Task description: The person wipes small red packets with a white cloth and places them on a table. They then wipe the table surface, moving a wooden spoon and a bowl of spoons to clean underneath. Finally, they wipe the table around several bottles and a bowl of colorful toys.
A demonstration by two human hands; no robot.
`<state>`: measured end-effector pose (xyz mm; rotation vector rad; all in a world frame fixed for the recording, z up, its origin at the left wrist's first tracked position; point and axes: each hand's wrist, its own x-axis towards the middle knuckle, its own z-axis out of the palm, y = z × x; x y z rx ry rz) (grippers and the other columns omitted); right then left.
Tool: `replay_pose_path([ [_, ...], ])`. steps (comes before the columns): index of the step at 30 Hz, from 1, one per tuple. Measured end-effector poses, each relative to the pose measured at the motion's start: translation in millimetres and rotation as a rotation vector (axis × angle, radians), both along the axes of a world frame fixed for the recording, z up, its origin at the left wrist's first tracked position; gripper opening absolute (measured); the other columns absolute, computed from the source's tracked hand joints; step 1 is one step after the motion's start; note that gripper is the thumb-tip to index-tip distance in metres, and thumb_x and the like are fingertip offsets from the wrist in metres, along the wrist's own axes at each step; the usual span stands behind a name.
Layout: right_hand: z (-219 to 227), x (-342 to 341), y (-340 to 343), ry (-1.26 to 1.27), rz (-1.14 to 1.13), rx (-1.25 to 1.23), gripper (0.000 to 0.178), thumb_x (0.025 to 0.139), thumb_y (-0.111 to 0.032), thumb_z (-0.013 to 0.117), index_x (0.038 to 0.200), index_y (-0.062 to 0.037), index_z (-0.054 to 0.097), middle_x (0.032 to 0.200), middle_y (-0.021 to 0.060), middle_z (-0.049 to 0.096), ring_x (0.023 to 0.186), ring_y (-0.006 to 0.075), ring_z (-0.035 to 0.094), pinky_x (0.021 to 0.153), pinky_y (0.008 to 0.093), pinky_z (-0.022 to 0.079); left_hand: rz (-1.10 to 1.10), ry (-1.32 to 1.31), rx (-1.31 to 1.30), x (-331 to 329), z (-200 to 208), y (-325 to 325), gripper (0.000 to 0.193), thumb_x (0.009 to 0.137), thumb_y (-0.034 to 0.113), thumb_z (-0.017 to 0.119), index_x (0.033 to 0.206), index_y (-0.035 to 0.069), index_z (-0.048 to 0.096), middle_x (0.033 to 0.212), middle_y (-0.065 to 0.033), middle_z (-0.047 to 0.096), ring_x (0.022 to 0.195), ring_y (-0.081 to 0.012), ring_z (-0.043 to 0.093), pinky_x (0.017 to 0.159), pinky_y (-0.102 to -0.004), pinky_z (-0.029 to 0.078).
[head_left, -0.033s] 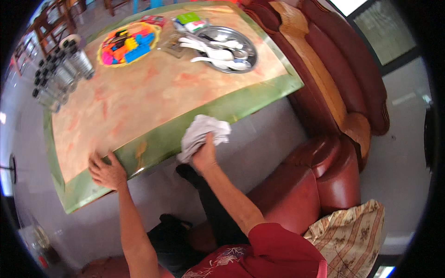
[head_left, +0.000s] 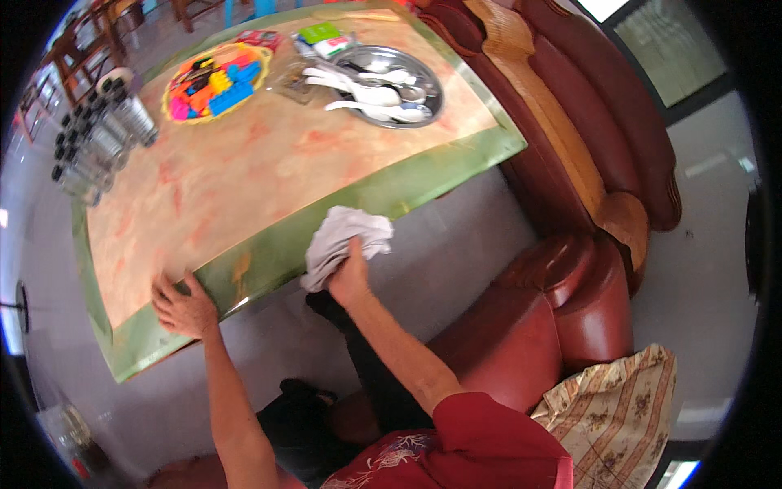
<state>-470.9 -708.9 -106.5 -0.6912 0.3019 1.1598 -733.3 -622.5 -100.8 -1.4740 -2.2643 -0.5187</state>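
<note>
My right hand (head_left: 350,275) grips a crumpled pale cloth (head_left: 340,238) at the near green border of the table (head_left: 269,175). Part of the cloth lies over that border and part hangs past the edge. On the near left corner rests my left hand (head_left: 185,307), fingers spread on the tabletop and holding nothing. Farther off, a yellow-rimmed basket (head_left: 169,104) holds colourful toy blocks (head_left: 220,85). To its right, a round metal tray (head_left: 436,102) carries white spoons (head_left: 371,94) and other spoons.
Several clear bottles with black caps (head_left: 102,134) stand along the table's left side. A green and white packet (head_left: 322,37) lies near the tray beside a clear plastic bag (head_left: 293,80). A red leather sofa (head_left: 521,326) with a patterned cloth (head_left: 615,411) borders the right.
The whole view has shifted slightly, so the table and tray appear a little farther left. My right hand still grips the cloth, and my left hand stays on the table corner.
</note>
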Motion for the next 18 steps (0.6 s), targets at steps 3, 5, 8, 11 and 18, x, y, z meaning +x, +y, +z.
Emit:
replay_pose_path([
  [3, -13, 8, 2, -0.088, -0.018, 0.042, 0.049, 0.099, -0.043, 0.038, 0.134, -0.0093, 0.042, 0.136, 0.0064, 0.047, 0.123, 0.024, 0.045, 0.107, 0.0411, 0.035, -0.001, -0.034, -0.021, -3, -9, 0, 0.056, 0.087, 0.057, 0.052, 0.133, 0.024, 0.049, 0.139, 0.0, 0.044, 0.126, -0.0246, 0.041, 0.101, -0.0465, 0.032],
  [5, -13, 34, 8, -0.127, -0.085, -0.028, 0.049, 0.099, -0.043, 0.038, 0.133, -0.0079, 0.043, 0.135, 0.007, 0.048, 0.122, 0.0243, 0.047, 0.106, 0.0412, 0.036, 0.011, -0.052, -0.035, -5, -8, 0, 0.058, 0.087, 0.059, 0.051, 0.133, 0.023, 0.049, 0.139, 0.0005, 0.044, 0.127, -0.0241, 0.04, 0.101, -0.0462, 0.031],
  [8, -11, 89, 16, -0.198, -0.144, -0.037, 0.046, 0.099, -0.041, 0.037, 0.129, -0.0075, 0.047, 0.127, 0.0063, 0.055, 0.113, 0.0233, 0.054, 0.098, 0.04, 0.045, 0.017, -0.035, -0.04, -15, -12, 4, 0.058, 0.087, 0.062, 0.049, 0.133, 0.027, 0.048, 0.139, 0.0023, 0.045, 0.127, -0.0241, 0.041, 0.101, -0.0456, 0.033],
  [11, -10, 149, 18, -0.262, -0.199, -0.081, 0.047, 0.099, -0.043, 0.037, 0.129, -0.0089, 0.047, 0.126, 0.0056, 0.056, 0.111, 0.0232, 0.056, 0.096, 0.0402, 0.046, 0.025, -0.056, -0.069, -11, -13, 3, 0.057, 0.086, 0.063, 0.05, 0.132, 0.029, 0.049, 0.139, 0.0037, 0.045, 0.127, -0.0223, 0.041, 0.101, -0.0442, 0.033],
  [18, -16, 248, 25, -0.325, -0.274, -0.086, 0.04, 0.095, -0.033, 0.052, 0.127, -0.0093, 0.043, 0.119, 0.009, 0.058, 0.1, 0.0254, 0.061, 0.083, 0.0427, 0.054, 0.066, -0.044, -0.09, -19, -9, 9, 0.053, 0.085, 0.06, 0.053, 0.13, 0.031, 0.052, 0.137, 0.0054, 0.047, 0.125, -0.0195, 0.043, 0.102, -0.0414, 0.033],
])
